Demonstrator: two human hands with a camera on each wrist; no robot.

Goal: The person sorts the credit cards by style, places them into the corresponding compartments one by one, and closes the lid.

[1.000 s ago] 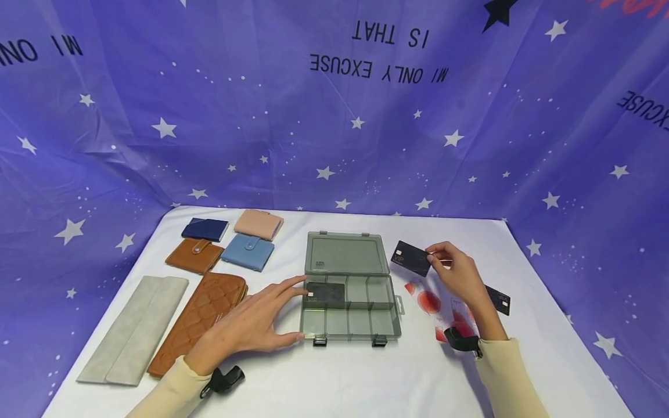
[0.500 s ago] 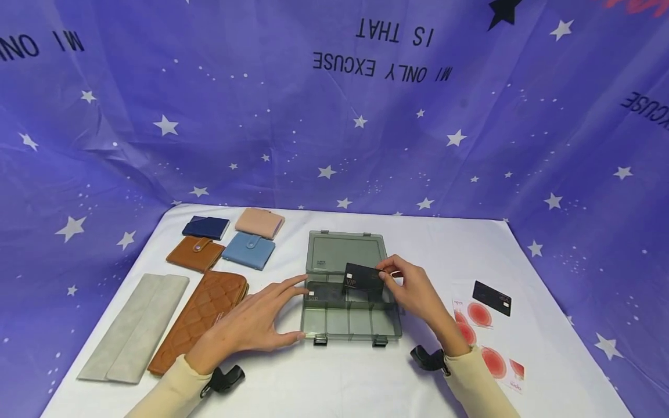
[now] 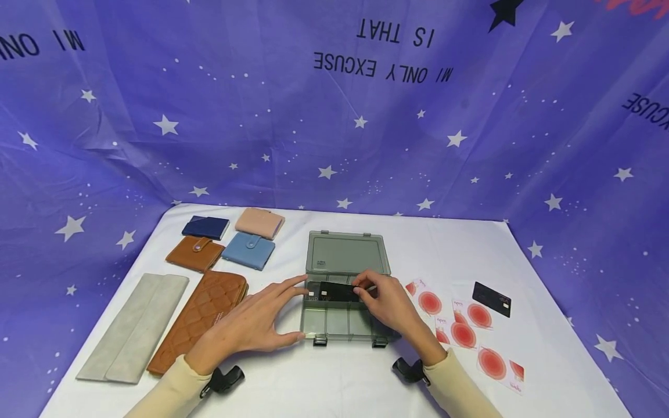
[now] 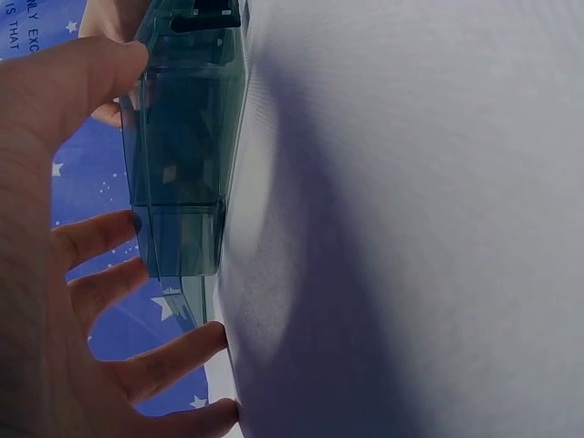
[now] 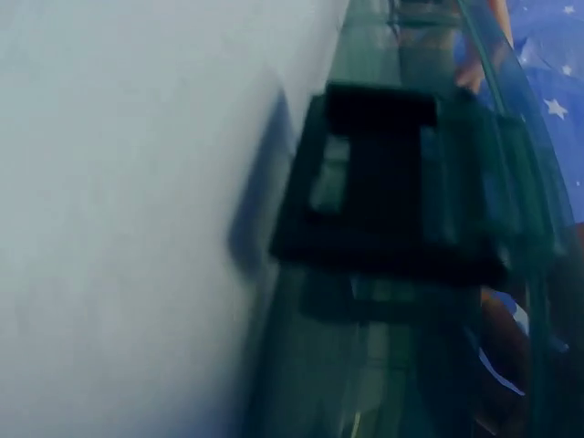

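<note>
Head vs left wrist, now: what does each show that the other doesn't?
Head only: the wallets, grey pouch, red-and-white cards, loose black card, and the pinch of the right grip on a black card.

Left wrist only: the outer wall of the box close up from beside, plus the lower fingers of the left grip beside the white tabletop.

Both: box, left grip, right grip (partly hidden in left wrist), tabletop, starry backdrop.

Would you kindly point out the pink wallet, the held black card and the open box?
Pink wallet [image 3: 259, 224], head view: its cover.
Held black card [image 3: 340, 292], head view: its face.
Open box [image 3: 347, 253], head view: its lid.
</note>
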